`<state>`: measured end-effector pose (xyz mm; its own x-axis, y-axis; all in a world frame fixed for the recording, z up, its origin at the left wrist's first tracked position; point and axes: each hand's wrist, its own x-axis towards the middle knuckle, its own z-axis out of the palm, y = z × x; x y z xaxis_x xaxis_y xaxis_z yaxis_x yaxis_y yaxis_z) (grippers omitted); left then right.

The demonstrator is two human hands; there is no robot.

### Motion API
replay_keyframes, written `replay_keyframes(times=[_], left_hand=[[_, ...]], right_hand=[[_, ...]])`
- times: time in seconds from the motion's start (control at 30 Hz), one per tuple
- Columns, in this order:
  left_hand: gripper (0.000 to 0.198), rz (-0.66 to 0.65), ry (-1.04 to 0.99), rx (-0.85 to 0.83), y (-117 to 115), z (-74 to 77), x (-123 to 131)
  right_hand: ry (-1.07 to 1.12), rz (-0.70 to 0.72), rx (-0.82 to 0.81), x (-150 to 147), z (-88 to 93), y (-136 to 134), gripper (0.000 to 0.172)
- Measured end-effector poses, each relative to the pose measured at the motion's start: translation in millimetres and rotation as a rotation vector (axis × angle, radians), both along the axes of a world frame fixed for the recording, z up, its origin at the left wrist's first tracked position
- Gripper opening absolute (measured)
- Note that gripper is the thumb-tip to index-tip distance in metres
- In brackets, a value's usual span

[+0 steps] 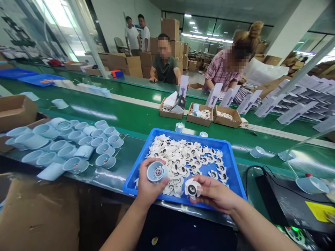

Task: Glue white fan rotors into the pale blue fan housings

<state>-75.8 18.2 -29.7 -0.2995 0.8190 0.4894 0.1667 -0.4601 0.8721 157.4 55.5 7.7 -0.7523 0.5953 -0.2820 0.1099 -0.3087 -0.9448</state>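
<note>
My left hand (149,183) is closed round a pale blue round fan housing (157,172), its open face turned up toward me. My right hand (213,192) pinches a white fan impeller (192,188) just to the right of that housing. Both hands hover over the near edge of a blue tray (234,167) heaped with several white impellers (183,158).
Several pale blue housings (70,143) lie grouped on the green bench at left, beside a cardboard box (15,111). Small cardboard boxes (200,115) and white cartons (295,101) sit across the belt, where two people sit. A black device (290,204) with a cable stands at right.
</note>
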Motion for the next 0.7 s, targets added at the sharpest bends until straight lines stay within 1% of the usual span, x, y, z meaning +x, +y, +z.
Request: replay_keyframes(times=[0.03,0.1,0.17,0.23,0.3,0.37,0.5,0.53,0.57,0.6,0.63,0.7], left_hand=[[0.059,-0.066,0.011,-0.021,-4.0,1.7,2.5],[0.056,-0.198,0.097,-0.115,-13.1,6.2,9.0],[0.054,-0.309,0.245,-0.207,-21.0,11.1,15.9],[0.059,-0.372,0.414,-0.219,-25.4,15.4,21.8],[0.066,-0.385,0.547,-0.17,-26.9,18.8,26.2],[0.07,-0.368,0.633,-0.124,-27.3,22.0,29.1],[0.067,-0.324,0.746,-0.097,-30.4,29.5,33.7],[0.066,-0.314,0.77,-0.084,-31.6,31.0,35.5],[0.065,-0.304,0.795,-0.063,-32.6,32.0,38.1],[0.062,-0.293,0.82,-0.032,-33.4,32.3,41.3],[0.057,-0.275,0.842,0.003,-33.9,32.0,45.3],[0.048,-0.217,0.866,0.066,-34.0,30.2,55.1]], right_hand=[[0.059,-0.046,-0.093,8.1,-1.3,-6.3,0.06],[0.157,-0.126,-0.233,19.2,-5.5,-18.1,0.064],[0.235,-0.191,-0.323,24.8,-9.8,-26.4,0.062],[0.295,-0.234,-0.376,27.4,-12.7,-30.8,0.057],[0.337,-0.252,-0.403,28.9,-14.1,-32.0,0.053],[0.366,-0.252,-0.406,30.2,-14.3,-31.4,0.05],[0.388,-0.241,-0.379,31.6,-10.8,-30.4,0.04],[0.369,-0.239,-0.334,31.1,-8.6,-30.9,0.036],[0.317,-0.239,-0.235,30.0,-5.6,-31.8,0.031],[0.231,-0.239,-0.074,28.1,-2.0,-32.9,0.025],[0.119,-0.24,0.132,25.3,2.0,-34.1,0.02],[-0.124,-0.229,0.55,18.2,9.6,-35.8,0.02]])
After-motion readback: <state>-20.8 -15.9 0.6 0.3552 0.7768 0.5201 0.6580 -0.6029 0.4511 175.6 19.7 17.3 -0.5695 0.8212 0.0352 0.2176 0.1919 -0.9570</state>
